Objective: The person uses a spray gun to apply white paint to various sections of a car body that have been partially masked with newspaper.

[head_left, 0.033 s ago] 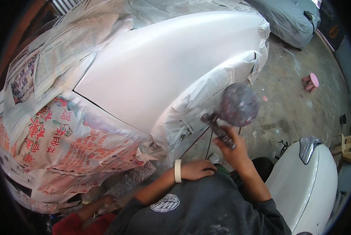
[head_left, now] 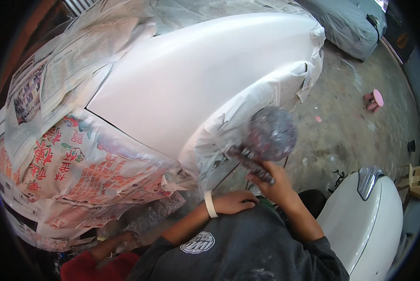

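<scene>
Now held the dark metal spray gun (head_left: 254, 165) a little farther left and closer to the body than in the earlier frame, having shifted the right hand (head_left: 276, 183) along with it. Kept that hand wrapped around the gun's handle. Left the left hand (head_left: 235, 203) lying on the dark grey shirt (head_left: 247, 234) as before, fingers slightly bent; could not tell its grip as empty or full. Wore a cream ring-shaped band (head_left: 211, 204) around the left wrist.

Had the gun beside the smooth white car panel (head_left: 172, 79), well apart from its upper edge, hiding part of the pale paper masking (head_left: 247, 103) along the curved arch. Saw red-printed newspaper (head_left: 78, 164) to the left, a co-worker's red sleeve (head_left: 97, 267) at lower left, a car under a grey plastic cover (head_left: 348, 28) at upper right, a small round pink stool (head_left: 375, 97) on the stained concrete floor (head_left: 331, 145), and a glossy white rounded body part (head_left: 355, 225) near the right elbow.

Carried a rounded, glossy grey-purple cup (head_left: 272, 133) atop the gun; could not make out its contents.
</scene>
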